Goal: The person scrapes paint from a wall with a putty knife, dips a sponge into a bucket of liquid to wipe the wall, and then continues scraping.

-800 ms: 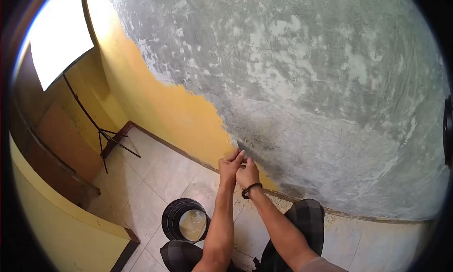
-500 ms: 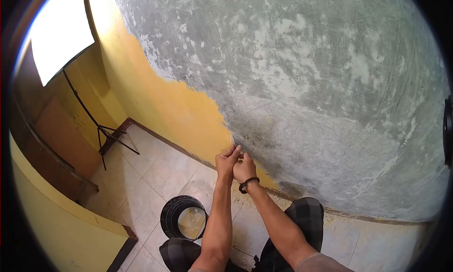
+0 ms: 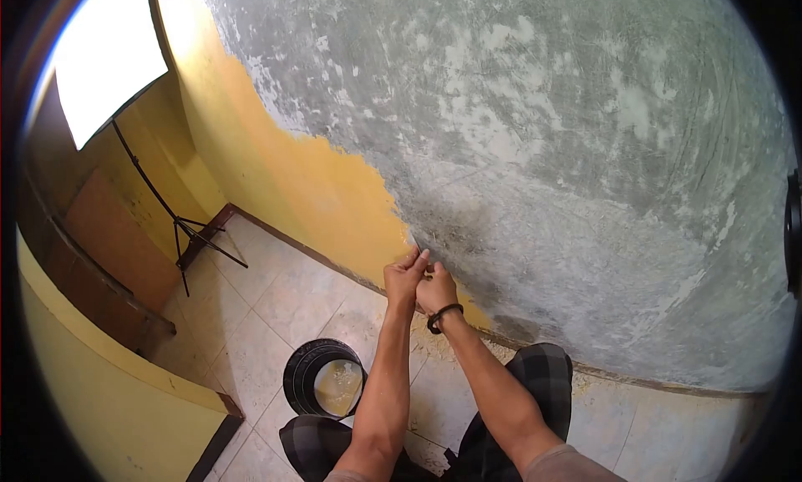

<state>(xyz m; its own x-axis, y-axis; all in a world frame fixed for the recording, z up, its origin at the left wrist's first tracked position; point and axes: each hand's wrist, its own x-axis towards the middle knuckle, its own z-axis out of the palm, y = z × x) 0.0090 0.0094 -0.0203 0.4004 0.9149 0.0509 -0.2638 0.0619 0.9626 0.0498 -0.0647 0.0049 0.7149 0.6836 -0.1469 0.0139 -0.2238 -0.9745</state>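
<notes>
My left hand [image 3: 403, 278] and my right hand [image 3: 439, 291] are pressed together low on the wall, both closed around a small scraper [image 3: 416, 250]. Only its thin tip shows, against the wall above my fingers. The tip meets the ragged edge where the yellow paint [image 3: 334, 194] ends and the bare grey plaster [image 3: 568, 148] begins. A black band circles my right wrist. Both forearms reach up from the bottom of the view over my knees in checked shorts [image 3: 543, 382].
A black bucket [image 3: 299, 382] with pale yellowish contents stands on the tiled floor by my left knee. A thin black tripod stand [image 3: 188, 240] leans in the left corner below a bright window. A low yellow wall [image 3: 109, 398] borders the left. Paint flakes lie along the skirting.
Both hands have slid a little upward along the paint edge, still held together on the scraper. The bucket and stand have not moved.
</notes>
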